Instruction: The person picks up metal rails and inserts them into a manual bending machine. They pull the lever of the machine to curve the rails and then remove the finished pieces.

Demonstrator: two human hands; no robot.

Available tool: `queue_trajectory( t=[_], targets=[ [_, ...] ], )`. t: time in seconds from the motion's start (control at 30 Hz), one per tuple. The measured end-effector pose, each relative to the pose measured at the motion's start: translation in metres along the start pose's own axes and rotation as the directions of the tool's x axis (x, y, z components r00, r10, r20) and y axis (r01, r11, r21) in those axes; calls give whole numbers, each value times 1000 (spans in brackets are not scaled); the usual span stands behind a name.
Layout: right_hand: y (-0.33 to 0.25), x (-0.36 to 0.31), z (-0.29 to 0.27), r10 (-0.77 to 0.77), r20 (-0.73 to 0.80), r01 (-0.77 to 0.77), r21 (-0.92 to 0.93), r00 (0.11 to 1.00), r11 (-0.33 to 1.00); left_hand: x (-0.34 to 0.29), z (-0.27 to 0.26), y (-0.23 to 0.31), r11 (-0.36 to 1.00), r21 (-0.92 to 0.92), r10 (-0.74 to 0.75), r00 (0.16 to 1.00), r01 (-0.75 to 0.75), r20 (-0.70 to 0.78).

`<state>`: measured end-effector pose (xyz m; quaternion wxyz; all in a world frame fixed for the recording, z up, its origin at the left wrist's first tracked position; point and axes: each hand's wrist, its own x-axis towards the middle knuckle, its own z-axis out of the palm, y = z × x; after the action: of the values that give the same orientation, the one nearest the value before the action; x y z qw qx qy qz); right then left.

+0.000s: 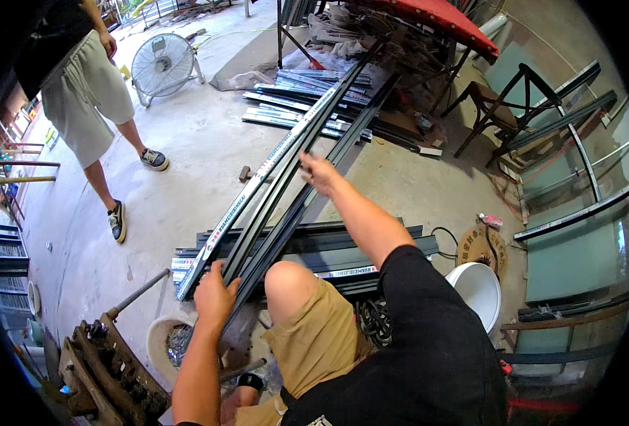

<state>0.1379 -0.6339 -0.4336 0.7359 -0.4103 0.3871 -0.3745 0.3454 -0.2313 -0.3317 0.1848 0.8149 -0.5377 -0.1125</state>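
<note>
Left hand (216,292) at the near ends of the long profiles (265,172), fingers curled, thumb apart; grip hidden, cannot tell. Right hand (318,172) over them farther up, blurred, fingers loosely bent; contact unclear. Profiles slant away past the bare knee (289,280), crossing a stack of shorter dark strips (343,245), which probably props them off the floor (186,142). Hands spaced well apart, presumably because long lengths swing easily.
</note>
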Motion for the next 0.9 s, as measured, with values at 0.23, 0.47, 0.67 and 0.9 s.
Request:
queue_trajectory(
  t=[0.23,0.47,0.67,0.9],
  targets=[
    [89,-69,68,318,208,-348,126,925,929,39,63,-32,997,63,-59,992,52,112],
    [150,-13,145,459,61,-410,-355,886,840,47,46,-56,1000,11,3,974,0,-225],
    [198,58,158,521,36,-505,-198,853,840,-91,42,-62,923,-339,-214,975,183,-55],
    [253,100,186,504,-65,-475,-452,861,755,-227,61,-82,665,-419,-583,780,618,227]
  ],
)
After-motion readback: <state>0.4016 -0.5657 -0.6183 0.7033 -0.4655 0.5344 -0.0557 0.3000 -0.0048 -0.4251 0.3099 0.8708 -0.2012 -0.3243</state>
